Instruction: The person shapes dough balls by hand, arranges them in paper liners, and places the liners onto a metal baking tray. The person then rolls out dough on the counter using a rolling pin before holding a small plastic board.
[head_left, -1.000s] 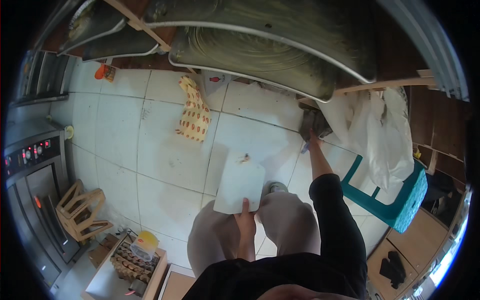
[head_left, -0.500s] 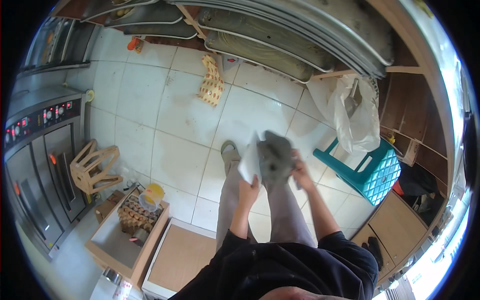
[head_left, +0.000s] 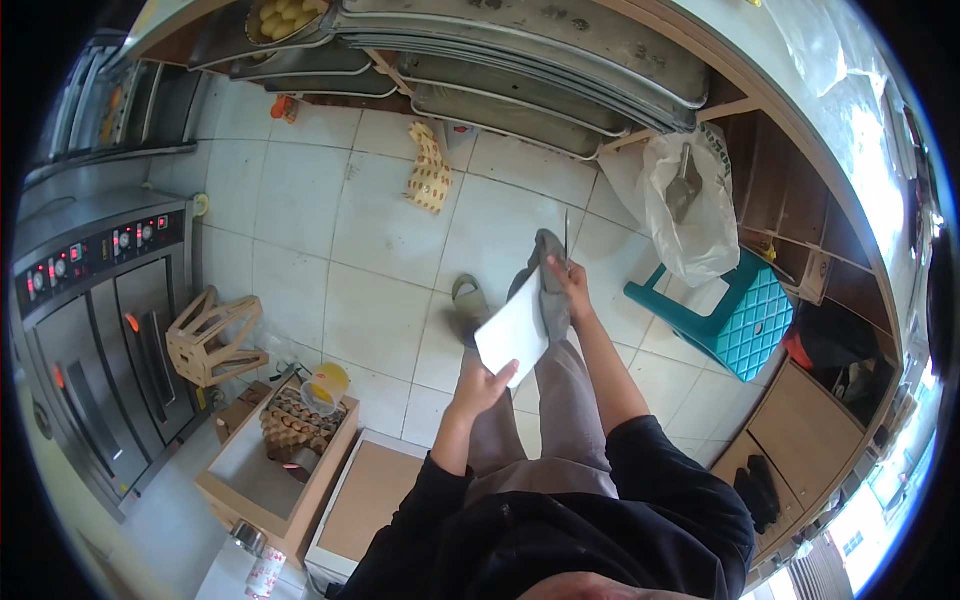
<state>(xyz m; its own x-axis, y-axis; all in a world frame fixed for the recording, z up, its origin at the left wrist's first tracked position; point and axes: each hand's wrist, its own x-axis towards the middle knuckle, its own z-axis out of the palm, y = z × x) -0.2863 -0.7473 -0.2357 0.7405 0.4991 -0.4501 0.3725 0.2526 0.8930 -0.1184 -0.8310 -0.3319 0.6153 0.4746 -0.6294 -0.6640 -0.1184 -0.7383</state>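
My left hand (head_left: pixel 484 384) is closed on the near corner of a flat white rectangular board (head_left: pixel 512 328), thumb on its upper face. A grey cloth (head_left: pixel 552 300) lies along the board's right side, gripped by my right hand (head_left: pixel 573 287). From beside that hand a thin dark strip like a knife blade (head_left: pixel 567 235) points away from me; its lower part is hidden by the fingers. Both hands are in front of my legs, above the tiled floor.
Right of me, a teal plastic stool (head_left: pixel 730 318) stands under an open white bag (head_left: pixel 690 215) holding a metal scoop. Metal trays (head_left: pixel 520 100) fill the rack ahead. On the left are an oven (head_left: pixel 110 300), a wooden stool (head_left: pixel 215 340) and a box with egg trays (head_left: pixel 225 480).
The white board has turned flatter, its face now showing upward. My right hand and the cloth have moved up against the board's right side. The thin blade-like strip has come into sight.
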